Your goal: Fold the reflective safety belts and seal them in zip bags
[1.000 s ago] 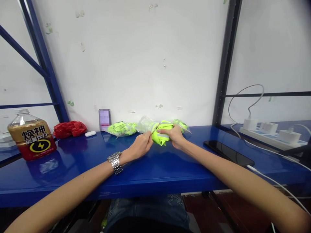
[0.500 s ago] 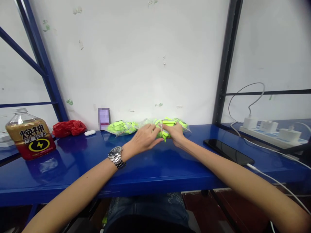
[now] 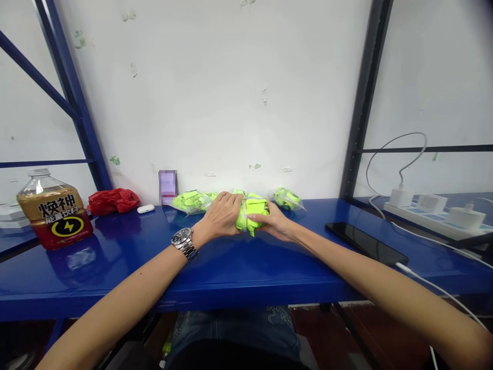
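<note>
Between my two hands is a folded neon-yellow reflective vest (image 3: 252,208), bundled up with grey stripes and a thin reddish band around it. My left hand (image 3: 221,213), with a metal watch on the wrist, grips its left end; the fingers curl over it and partly hide it. My right hand (image 3: 278,222) closes on the right end, thumb across the front. Just behind my left hand lies a clear bag of yellow material (image 3: 192,200). Another clear bag with a yellow bundle (image 3: 287,198) sits to the right, apart from my right hand.
A large drink bottle (image 3: 56,210) stands at the left on the blue table (image 3: 231,272). Near it are a red plastic bag (image 3: 113,200), a white case (image 3: 145,208) and an upright phone (image 3: 168,187). At right lie a black phone (image 3: 364,242) on a cable and a power strip (image 3: 435,218).
The vest bundle has come slightly left and nearer me, exposing the bag at right. My left hand has closed over its left end, and my right hand has shifted with it.
</note>
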{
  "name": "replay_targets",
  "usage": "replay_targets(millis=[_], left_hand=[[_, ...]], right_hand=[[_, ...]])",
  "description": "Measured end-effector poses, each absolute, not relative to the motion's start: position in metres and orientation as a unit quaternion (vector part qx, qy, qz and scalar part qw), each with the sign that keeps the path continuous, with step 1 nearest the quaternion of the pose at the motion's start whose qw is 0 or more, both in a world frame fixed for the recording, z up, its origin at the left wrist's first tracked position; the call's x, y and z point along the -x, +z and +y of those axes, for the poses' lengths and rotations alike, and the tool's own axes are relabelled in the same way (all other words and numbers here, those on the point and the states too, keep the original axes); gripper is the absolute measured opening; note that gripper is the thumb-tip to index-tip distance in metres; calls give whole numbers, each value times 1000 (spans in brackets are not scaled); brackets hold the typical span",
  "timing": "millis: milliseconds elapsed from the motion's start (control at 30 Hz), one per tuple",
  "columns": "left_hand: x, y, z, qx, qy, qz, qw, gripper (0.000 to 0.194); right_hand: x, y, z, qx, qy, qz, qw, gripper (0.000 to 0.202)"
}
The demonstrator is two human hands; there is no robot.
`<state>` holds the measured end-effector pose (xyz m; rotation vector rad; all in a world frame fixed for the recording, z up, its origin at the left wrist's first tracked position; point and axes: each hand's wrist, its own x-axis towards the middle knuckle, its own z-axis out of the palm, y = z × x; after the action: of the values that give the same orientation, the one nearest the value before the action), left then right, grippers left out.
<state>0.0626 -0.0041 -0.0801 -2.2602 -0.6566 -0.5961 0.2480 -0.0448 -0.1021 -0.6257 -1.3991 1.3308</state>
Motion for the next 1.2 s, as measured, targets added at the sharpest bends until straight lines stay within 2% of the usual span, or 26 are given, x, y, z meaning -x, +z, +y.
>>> replay_targets(millis=[100,300,433,533,633,800,933,1033,1200], left_hand=[[-64,-84,-6,874,-239,-240,350,64],[-71,-91,-6,868,-268,-229,349,67],[-76,-90,-11,865,-291,-215,347,63],[-81,-91,-15,870,-286,-200,347,54],[-85,-96,-16,888,-267,-190,322,54],[-78,-100,-6,903,-281,-203,254,67],[-61,-101,8,906,-311,-185,223,81],[-52,-102,14,900,-352,-164,197,84],[-50,-101,9,897,-376,-131,194,80]], right_hand=[[-245,-104,-46,291,500,-606,546,68],[-234,-112,-37,324,301,-665,603,52],[-226,-119,-36,309,282,-678,605,45],[-225,-123,-36,325,273,-705,569,46],[-228,-123,-33,348,296,-725,515,52],[-242,-103,-36,333,353,-742,462,57],[-266,-86,-41,302,513,-707,381,59],[-278,-86,-38,295,589,-639,396,71],[-274,-93,-35,310,545,-653,425,84]])
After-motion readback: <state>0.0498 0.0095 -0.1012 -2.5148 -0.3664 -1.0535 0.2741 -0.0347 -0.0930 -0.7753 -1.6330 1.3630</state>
